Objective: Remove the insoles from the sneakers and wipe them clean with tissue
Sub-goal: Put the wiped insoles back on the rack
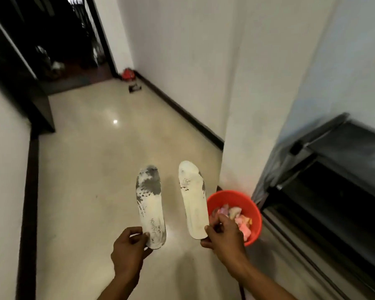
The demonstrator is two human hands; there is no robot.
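Observation:
I hold two white insoles out in front of me above the floor, toes pointing away. The left insole (150, 204) is worn, with grey patches and printed lettering near the heel; my left hand (129, 250) pinches its heel. The right insole (194, 198) is mostly white with small dark marks; my right hand (223, 234) grips its heel. No sneakers and no tissue are in view.
A red bin (250, 204) with pink and orange scraps stands on the floor beside my right hand, against a white pillar (247, 105). A dark shelf unit (333, 169) fills the right side. The glossy hallway floor (91, 169) runs ahead to a dark doorway; small red items (128, 73) lie far off.

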